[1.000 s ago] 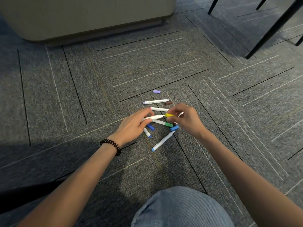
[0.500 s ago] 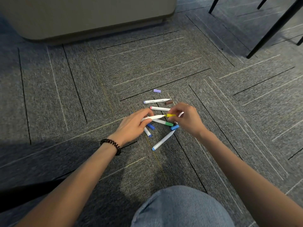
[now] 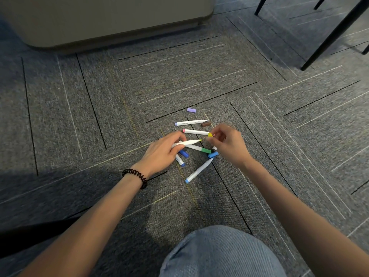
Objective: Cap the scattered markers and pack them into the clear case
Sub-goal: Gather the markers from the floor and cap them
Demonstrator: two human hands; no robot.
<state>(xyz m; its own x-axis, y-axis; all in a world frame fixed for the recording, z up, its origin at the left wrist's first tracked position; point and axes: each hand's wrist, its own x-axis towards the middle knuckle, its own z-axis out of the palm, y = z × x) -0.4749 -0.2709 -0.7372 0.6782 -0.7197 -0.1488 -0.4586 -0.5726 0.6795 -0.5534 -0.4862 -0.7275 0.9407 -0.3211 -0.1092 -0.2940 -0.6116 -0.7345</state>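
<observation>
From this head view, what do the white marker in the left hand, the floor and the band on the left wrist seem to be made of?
White marker, gripped by the left hand: probably plastic, with a smooth, even white barrel.
Floor: carpet tiles, matte, with a grainy grey weave and visible seams.
Wrist band: a black spiral coil, perhaps plastic or rubber. The look leaves this open.

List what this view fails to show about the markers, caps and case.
Head view:
Clear case: not in frame; whereabouts unknown.
Right hand: motion-blurred, so its pinch on the yellow cap is unclear.
Blue marker: upper end hidden under the left hand gripping the yellow marker.
Dark item beside the right hand: mostly covered by it; cap or marker, cannot tell.
Print on the top marker: too small.
</observation>
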